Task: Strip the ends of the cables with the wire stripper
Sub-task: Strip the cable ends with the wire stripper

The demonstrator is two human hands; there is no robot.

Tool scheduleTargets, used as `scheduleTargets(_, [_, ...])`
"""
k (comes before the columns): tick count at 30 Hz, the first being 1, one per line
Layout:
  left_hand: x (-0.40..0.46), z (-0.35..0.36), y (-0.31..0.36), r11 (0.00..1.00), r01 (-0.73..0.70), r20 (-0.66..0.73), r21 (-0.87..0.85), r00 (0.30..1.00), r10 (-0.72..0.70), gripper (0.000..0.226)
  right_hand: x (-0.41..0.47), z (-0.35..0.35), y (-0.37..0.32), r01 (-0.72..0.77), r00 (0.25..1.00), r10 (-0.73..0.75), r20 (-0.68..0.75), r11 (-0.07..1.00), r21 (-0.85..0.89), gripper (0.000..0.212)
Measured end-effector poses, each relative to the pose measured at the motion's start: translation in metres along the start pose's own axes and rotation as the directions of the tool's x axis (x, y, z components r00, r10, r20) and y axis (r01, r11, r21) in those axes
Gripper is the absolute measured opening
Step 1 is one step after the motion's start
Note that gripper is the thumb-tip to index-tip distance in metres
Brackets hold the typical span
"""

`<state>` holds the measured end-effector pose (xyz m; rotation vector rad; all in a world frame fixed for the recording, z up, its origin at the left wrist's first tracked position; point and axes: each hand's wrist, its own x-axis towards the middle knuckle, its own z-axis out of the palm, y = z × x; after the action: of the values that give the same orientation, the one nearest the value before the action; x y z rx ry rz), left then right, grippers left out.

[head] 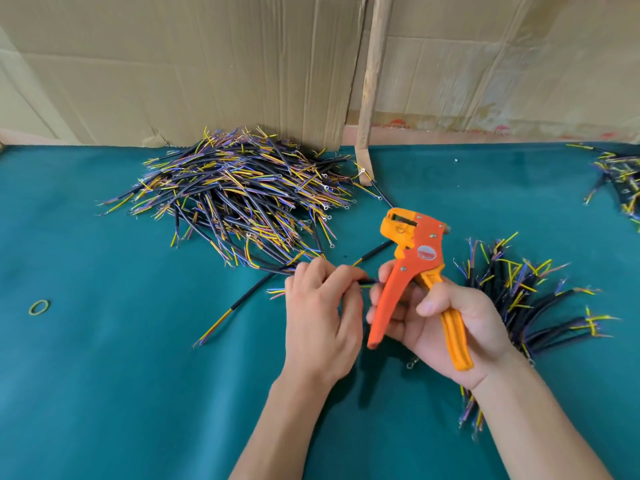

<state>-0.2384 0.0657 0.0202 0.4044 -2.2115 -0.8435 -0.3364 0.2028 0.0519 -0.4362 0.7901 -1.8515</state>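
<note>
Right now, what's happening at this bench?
A person is stripping cable ends by hand. The right hand grips the orange wire stripper by its handles, head up and off the table. The left hand pinches a black cable beside the tool; it is not in the stripper's head. A big cable pile lies behind on the green table, and a smaller bunch sits to the right.

Left hand: back up, fingers curled, pinching a thin black cable at the fingertips
Right hand: palm up, fingers wrapped round the wire stripper handles; both forearms bare
</note>
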Motion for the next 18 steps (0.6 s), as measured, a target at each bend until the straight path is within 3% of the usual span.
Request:
scheduleTargets(3, [0.002,0.005,0.003,0.995,0.023,-0.02,0.098,1.0,-0.021,0.023,0.002,-0.005,-0.001,0.101,0.986,-0.098,-0.136,0.995,0.017,0.059])
scheduleTargets(8, [0.005,0.007,0.002,0.987,0.051,-0.051,0.156,0.998,-0.043,0.022,0.004,-0.011,-0.001,0.197,0.937,-0.195,-0.291,0.98,-0.025,0.045])
scheduleTargets(12, [0.008,0.01,0.002,0.99,0.05,0.01,0.13,0.999,-0.051,0.02,0.005,-0.014,0.003,0.176,0.927,-0.216,-0.305,0.972,-0.153,0.057])
scheduleTargets(18, [0.008,0.009,0.0,0.999,0.014,0.069,0.047,0.998,-0.017,0.015,0.008,-0.015,0.006,0.155,0.923,-0.202,-0.327,0.974,-0.166,0.059])
